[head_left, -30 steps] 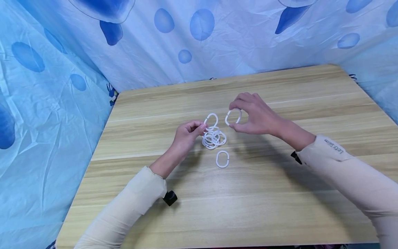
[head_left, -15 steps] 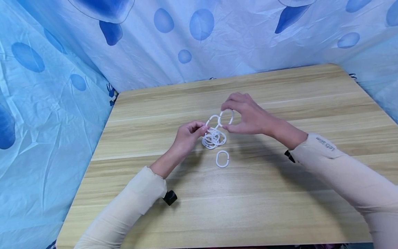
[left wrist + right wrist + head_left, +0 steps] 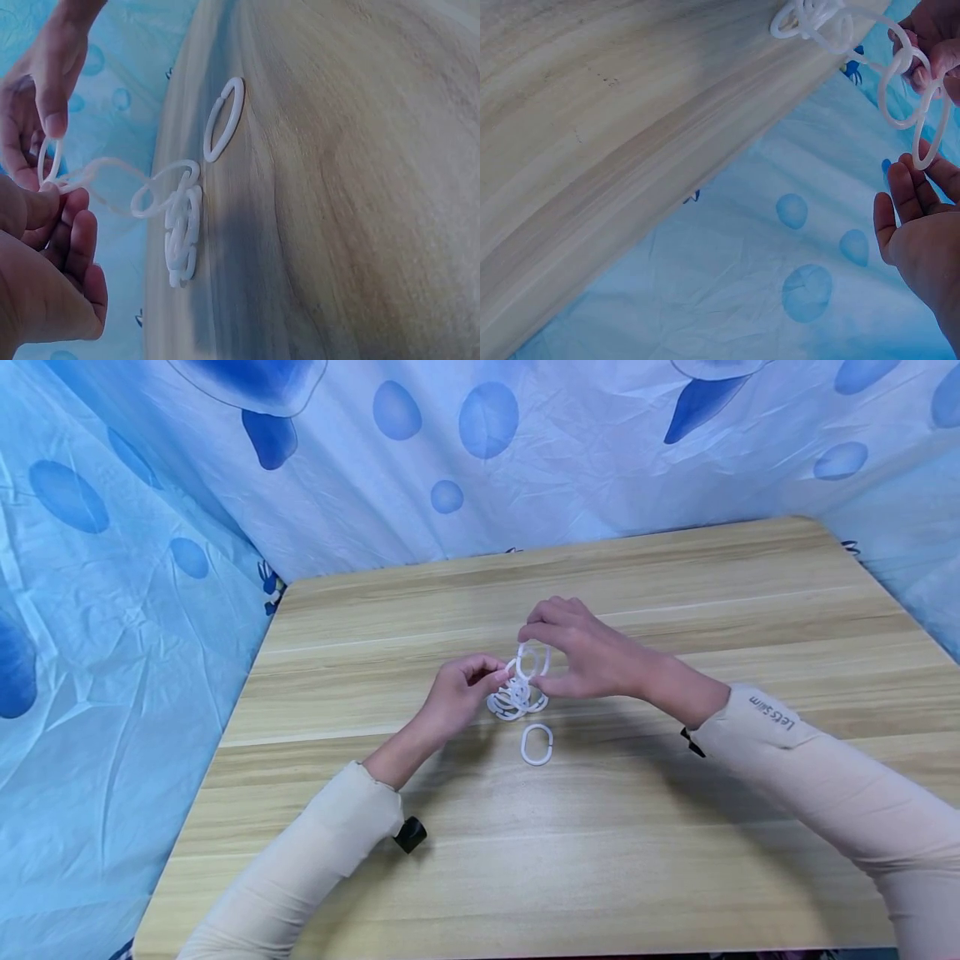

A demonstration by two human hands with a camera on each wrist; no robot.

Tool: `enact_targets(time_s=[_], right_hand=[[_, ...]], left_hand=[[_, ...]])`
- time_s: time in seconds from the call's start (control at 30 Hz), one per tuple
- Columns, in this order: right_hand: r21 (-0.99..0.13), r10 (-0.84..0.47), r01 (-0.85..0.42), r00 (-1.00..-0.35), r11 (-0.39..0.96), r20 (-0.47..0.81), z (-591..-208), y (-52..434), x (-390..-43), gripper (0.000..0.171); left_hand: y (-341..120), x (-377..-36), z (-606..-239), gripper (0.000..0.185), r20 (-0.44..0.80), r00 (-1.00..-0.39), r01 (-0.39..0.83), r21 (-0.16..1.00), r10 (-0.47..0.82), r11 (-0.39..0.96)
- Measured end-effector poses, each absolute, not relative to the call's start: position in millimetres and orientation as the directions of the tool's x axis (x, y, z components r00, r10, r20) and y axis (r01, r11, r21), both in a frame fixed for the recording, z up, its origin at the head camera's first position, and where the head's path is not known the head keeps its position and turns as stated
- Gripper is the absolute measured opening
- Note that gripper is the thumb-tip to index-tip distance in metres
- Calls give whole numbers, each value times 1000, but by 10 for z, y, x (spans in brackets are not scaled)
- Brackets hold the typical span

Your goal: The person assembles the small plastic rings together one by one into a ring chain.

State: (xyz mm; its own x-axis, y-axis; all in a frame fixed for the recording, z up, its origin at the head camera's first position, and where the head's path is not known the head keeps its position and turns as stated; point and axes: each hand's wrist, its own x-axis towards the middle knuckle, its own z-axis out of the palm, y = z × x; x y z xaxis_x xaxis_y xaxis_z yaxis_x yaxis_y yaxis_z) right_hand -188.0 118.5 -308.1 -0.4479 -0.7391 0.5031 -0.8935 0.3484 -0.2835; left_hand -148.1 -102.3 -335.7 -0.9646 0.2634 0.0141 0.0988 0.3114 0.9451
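Light wooden surface, backed by blue spotted plastic sheeting. Right hand pinches one white oval plastic ring above the surface; left hand pinches the top link of a chain of white plastic rings heaped mid-surface. One loose white oval ring lies just in front of the heap.

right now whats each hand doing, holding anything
Left hand: pinches the top ring of the linked white ring chain.
Right hand: pinches a single white ring against that chain's top ring.
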Motion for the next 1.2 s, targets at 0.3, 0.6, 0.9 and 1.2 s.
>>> enact_targets(time_s=[0.3,0.6,0.9,1.2], right_hand=[[-256,-794,-897,-440,362,419,-3019,1171,-1859,44],[-304,-837,-874,-464,379,292,-2986,1129,-1855,40],[-345,-821,-865,-473,364,319,-3054,1085,-1853,38],[-294,-763,-897,-437,330,477,-3083,1081,-1883,40]], left_hand=[[-1029,-1479,-3359,12,86,-944,201,915,318,349],[-1056,-1467,-3387,12,92,-936,231,889,340,396],[-1026,-1473,-3386,8,156,-934,288,860,320,422],[-1063,-1516,-3389,23,36,-980,102,935,195,341]])
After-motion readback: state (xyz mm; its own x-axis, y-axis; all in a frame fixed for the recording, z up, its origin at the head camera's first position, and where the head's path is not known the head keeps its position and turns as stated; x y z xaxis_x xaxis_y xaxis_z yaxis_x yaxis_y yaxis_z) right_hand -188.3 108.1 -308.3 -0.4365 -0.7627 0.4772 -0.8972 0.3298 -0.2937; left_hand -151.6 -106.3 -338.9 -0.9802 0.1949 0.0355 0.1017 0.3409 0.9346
